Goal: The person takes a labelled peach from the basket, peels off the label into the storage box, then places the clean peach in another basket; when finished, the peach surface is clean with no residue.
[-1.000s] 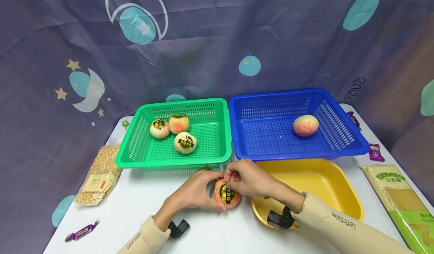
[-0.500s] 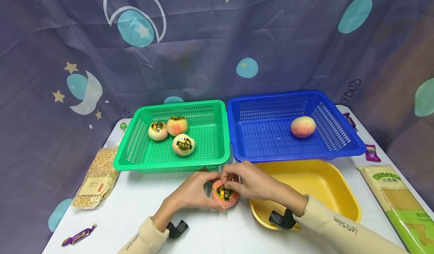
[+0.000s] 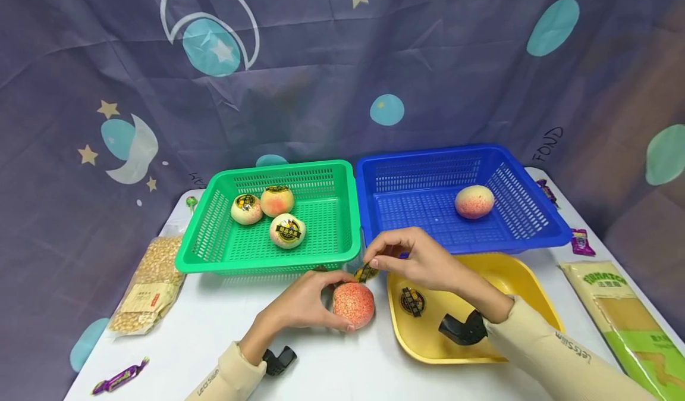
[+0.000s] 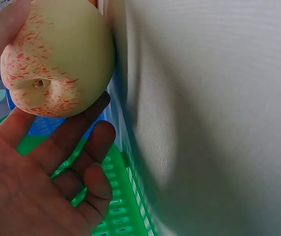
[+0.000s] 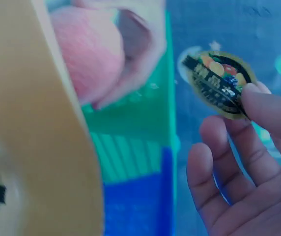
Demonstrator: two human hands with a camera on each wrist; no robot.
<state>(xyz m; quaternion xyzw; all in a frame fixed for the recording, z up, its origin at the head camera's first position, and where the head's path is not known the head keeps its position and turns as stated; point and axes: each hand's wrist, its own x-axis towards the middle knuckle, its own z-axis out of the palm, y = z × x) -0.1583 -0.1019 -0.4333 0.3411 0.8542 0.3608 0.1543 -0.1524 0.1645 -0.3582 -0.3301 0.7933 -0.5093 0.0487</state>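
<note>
In the head view, my left hand (image 3: 302, 303) holds a pink speckled peach (image 3: 354, 306) on the white table, thumb in front and fingers behind. Its pale underside with a stem dimple faces the left wrist camera, where the peach (image 4: 76, 54) rests between thumb and fingertips. My right hand (image 3: 420, 259) is above the left rim of a yellow basin (image 3: 439, 341). Thumb and forefinger pinch a black and gold fruit sticker (image 5: 219, 83) by one edge, its printed face toward the right wrist camera. Another such sticker (image 3: 412, 301) lies inside the basin.
Behind stand a green basket (image 3: 267, 268) with three stickered peaches (image 3: 287, 231) and a blue basket (image 3: 417, 216) with one plain peach (image 3: 474, 202). A bag of yellow kernels (image 3: 152, 285) and a purple candy (image 3: 120, 379) lie left, a flat green-and-cream packet (image 3: 621, 312) right.
The sticker has come off the peach; my right hand has lifted it up and to the right. My left hand keeps hold of the peach in nearly the same place.
</note>
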